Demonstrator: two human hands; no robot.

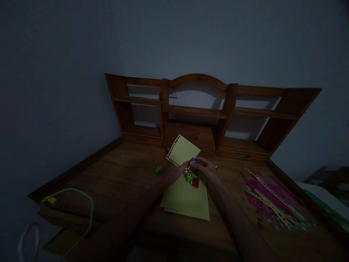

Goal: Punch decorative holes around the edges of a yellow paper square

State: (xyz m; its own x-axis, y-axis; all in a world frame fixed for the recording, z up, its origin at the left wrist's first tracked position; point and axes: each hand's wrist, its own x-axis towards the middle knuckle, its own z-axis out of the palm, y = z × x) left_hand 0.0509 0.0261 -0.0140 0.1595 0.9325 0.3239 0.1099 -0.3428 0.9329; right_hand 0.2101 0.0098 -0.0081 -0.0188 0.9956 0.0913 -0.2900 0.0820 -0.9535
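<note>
In dim light, my right hand (207, 169) is closed round a small purple craft punch (194, 160). My left hand (178, 172) pinches the lower edge of a yellow paper sheet (184, 150), close against the punch. Rows of punched holes run along the sheet's left edge and part of its lower edge. Below my hands, a green punch (189, 177) and a red punch (195, 182) lie on a stack of yellow paper (188, 202). Another green punch (158, 170) sits left of my left hand. The exact contact between punch and sheet is hidden by my fingers.
A dark purple punch (168, 149) stands behind the sheet, and a red one (215, 167) right of my right hand. Pink and yellow punched strips (268, 194) lie heaped at right. A wooden shelf unit (195, 109) backs the desk; a white cable (91, 207) hangs left.
</note>
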